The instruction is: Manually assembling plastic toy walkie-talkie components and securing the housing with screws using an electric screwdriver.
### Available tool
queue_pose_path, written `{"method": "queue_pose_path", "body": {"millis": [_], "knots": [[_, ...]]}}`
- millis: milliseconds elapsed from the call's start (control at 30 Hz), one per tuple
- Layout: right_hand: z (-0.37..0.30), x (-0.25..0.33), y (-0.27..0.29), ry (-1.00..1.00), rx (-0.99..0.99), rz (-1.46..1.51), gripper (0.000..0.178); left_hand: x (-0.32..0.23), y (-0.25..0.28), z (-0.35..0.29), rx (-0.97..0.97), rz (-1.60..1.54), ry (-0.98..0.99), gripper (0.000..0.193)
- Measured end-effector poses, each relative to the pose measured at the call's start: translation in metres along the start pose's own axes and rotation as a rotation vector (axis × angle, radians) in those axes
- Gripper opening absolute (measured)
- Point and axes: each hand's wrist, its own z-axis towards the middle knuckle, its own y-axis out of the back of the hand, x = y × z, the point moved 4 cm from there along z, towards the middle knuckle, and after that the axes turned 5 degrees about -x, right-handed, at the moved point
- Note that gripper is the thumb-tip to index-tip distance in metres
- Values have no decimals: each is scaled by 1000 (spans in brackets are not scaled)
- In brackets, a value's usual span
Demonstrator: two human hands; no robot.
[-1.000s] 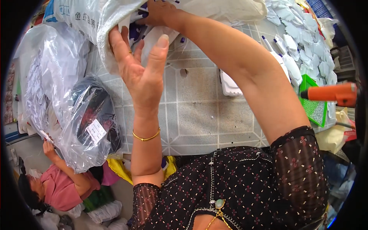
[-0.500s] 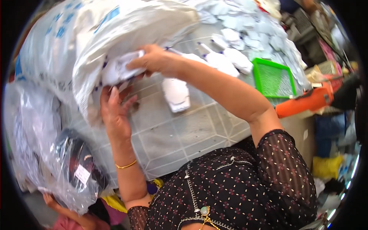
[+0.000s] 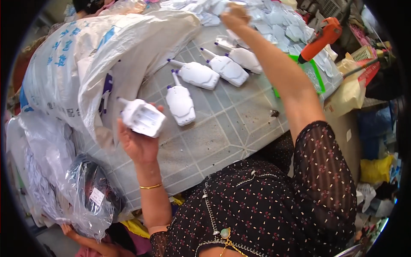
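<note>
My left hand [image 3: 139, 143] holds a white toy walkie-talkie [image 3: 143, 118], its hollow back compartment facing up, beside the mouth of a big white sack [image 3: 141, 34]. More white-and-purple walkie-talkies lie in a row on the table; the closest is a walkie-talkie [image 3: 180, 105] just right of my left hand, with its smooth side up. At the far side, my right hand [image 3: 236, 18] is over the edge of a heap of flat white plastic pieces [image 3: 278, 19]. Its fingers look curled, and what they hold, if anything, cannot be made out.
An orange power screwdriver [image 3: 323, 38] hangs above a green tray [image 3: 320, 81], right of my right forearm. Inside the sack, purple-trimmed parts [image 3: 106, 92] show. Clear plastic bags [image 3: 87, 192] stand at the left edge, near another person's hand [image 3: 68, 230].
The walkie-talkie has come out from the sack's mouth into my left hand. My right hand has let go of it and moved far right to the heap. The screwdriver has swung upward.
</note>
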Motion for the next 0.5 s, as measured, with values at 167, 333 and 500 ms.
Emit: {"method": "queue_pose_path", "body": {"millis": [167, 333, 500], "knots": [[57, -135, -42, 248, 216, -594, 36, 31, 5, 2, 127, 71, 119, 67], [44, -80, -29, 304, 217, -437, 30, 25, 5, -6, 62, 193, 73, 77], [57, -53, 19, 353, 104, -194, 36, 28, 1, 0, 51, 218, 31, 71]]}}
